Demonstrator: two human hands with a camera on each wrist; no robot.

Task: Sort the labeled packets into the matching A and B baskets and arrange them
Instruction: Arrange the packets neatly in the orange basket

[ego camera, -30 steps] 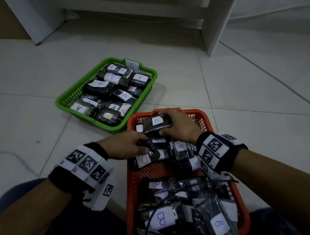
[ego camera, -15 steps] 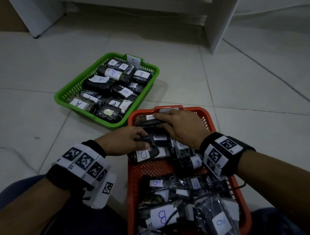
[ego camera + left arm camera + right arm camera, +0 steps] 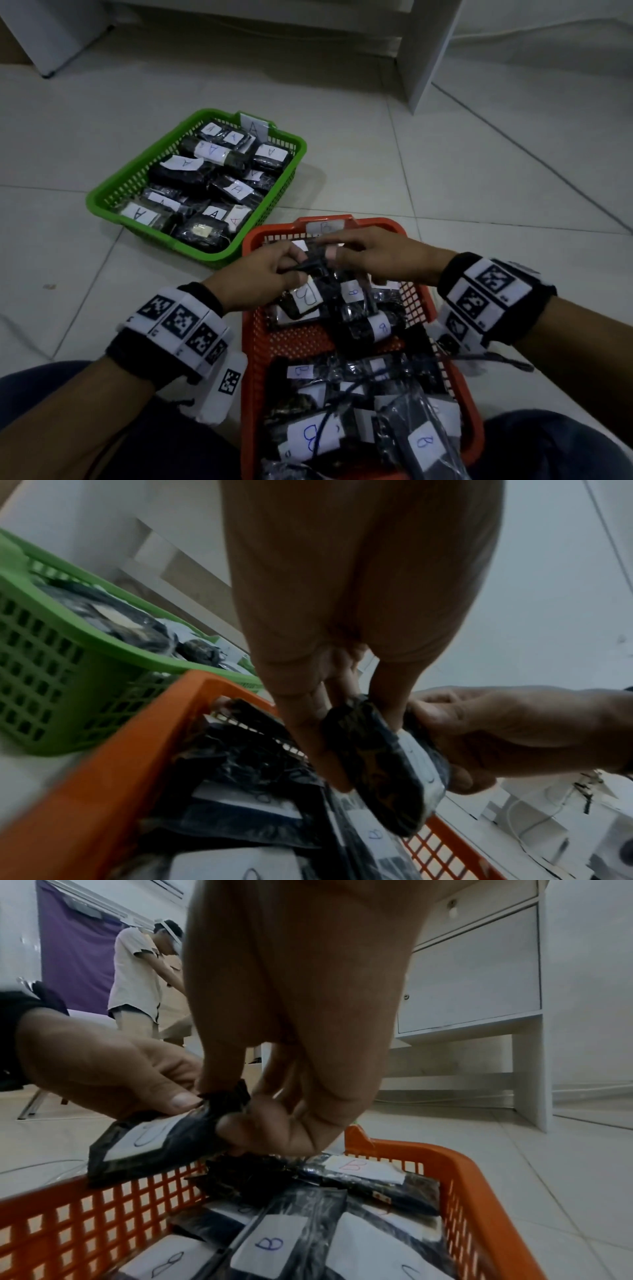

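Observation:
A black packet [image 3: 305,298] with a white B label is held just above the far part of the orange B basket [image 3: 250,342]. My left hand [image 3: 291,270] pinches its upper end, thumb on top. My right hand [image 3: 329,257] pinches the same end from the right. In the left wrist view the left fingers [image 3: 308,737] clamp the packet [image 3: 377,764], with the right hand [image 3: 496,731] on its far side. In the right wrist view the packet [image 3: 154,1142] hangs over the orange basket's rim [image 3: 462,1177]. The green A basket [image 3: 195,181] holds several A packets.
More B packets [image 3: 315,435] fill the orange basket's near half, and its middle floor [image 3: 294,342] shows bare mesh. White furniture legs [image 3: 424,68] stand on the tiled floor beyond. Another person [image 3: 137,974] stands far off in the right wrist view.
My right hand laid its B packet at the far end of the orange basket, then came over to the packet my left hand holds. The left hand lifted that packet slightly.

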